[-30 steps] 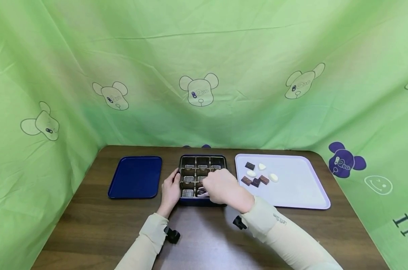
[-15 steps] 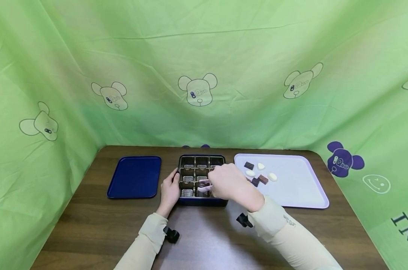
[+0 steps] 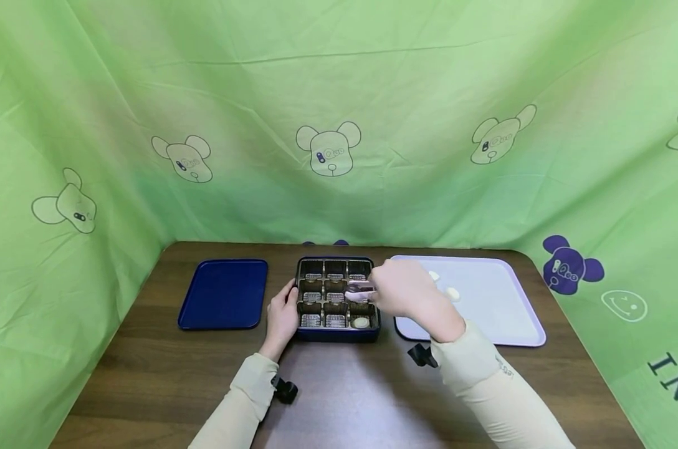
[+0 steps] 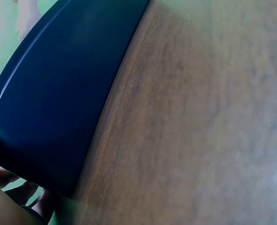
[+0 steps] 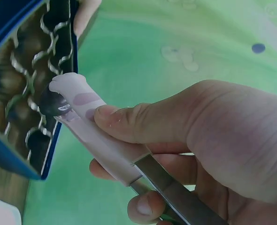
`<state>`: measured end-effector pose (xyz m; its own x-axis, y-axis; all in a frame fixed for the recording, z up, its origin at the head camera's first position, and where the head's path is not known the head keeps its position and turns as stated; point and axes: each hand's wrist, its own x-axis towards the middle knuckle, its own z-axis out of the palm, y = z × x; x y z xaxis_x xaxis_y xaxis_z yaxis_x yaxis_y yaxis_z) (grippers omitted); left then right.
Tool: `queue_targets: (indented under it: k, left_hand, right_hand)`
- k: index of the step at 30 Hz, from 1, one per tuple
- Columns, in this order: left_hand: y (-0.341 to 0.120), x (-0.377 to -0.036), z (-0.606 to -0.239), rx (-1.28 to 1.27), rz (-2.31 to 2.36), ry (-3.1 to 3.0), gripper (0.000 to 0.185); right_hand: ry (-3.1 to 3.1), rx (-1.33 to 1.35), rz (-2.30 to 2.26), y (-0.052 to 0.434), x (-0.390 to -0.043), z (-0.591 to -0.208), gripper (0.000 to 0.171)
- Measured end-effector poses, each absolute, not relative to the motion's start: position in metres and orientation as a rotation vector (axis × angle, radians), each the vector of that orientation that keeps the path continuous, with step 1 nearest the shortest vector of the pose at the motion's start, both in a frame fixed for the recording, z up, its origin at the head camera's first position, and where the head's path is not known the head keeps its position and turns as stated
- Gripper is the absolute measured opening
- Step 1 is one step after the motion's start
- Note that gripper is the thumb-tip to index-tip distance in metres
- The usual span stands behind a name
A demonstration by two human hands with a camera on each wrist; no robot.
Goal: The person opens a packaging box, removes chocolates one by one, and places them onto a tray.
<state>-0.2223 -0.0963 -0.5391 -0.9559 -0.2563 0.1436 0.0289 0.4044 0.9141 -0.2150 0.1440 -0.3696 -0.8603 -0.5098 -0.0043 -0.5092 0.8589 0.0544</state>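
The chocolate box [image 3: 336, 299] sits between a blue tray [image 3: 223, 294] and a lilac tray [image 3: 496, 299]. One white chocolate [image 3: 361, 322] lies in its near right compartment. The left hand [image 3: 281, 315] rests on the box's left wall, fingers relaxed. The right hand [image 3: 409, 293] pinches tongs [image 5: 89, 126] that clamp a dark chocolate [image 5: 51, 103] above the box. White chocolates [image 3: 453, 292] lie on the lilac tray.

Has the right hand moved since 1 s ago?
Yes. The right hand with the tongs moved right and away, from the compartment box's near row toward the lavender tray.

We see even, bright light with soft shadows on the desk [image 3: 339, 399] below the arms. Both wrist views are blurred, and the head view bends at its edges.
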Motion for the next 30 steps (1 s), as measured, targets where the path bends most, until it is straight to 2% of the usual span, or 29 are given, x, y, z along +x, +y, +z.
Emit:
queue_targets:
  k: [8, 30]
  left_hand:
    - [-0.096, -0.222, -0.54, 0.202, -1.577, -2.394, 0.037]
    - [-0.096, -0.221, -0.538, 0.203, -1.602, -2.392, 0.037]
  right_hand:
    - [-3.034, 0.722, -0.042, 0.172, -0.224, -0.369, 0.024]
    - [-3.186, 0.41, -0.012, 0.263, -0.236, -0.373, 0.024]
